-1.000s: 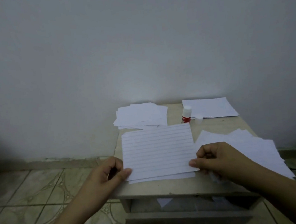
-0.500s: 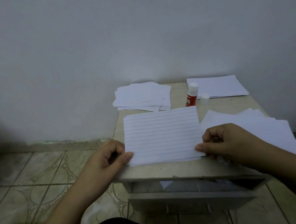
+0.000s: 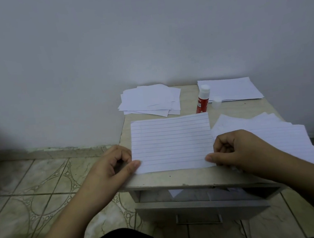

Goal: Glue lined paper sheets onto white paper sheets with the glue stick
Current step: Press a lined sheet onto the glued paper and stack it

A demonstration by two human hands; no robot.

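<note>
Lined sheet [image 3: 172,143] lies flat at centre-front of the small table [image 3: 234,111], squared over the white sheet beneath; the sliver of white that stuck out along the near edge 1 s ago no longer shows, so I judge alignment done & pressing-down next. My left hand [image 3: 114,167]: fingers curled, thumb pinching the sheet's near-left corner. My right hand [image 3: 236,149]: fingers curled, thumb on the near-right corner, w/ fingers apparently under the edge. Glue stick [image 3: 202,99] stands uncapped just behind the sheet, cap [image 3: 216,102] beside it. Paper stacks behind L [image 3: 150,100], behind R [image 3: 230,89], loose sheets at R [image 3: 268,133].
</note>
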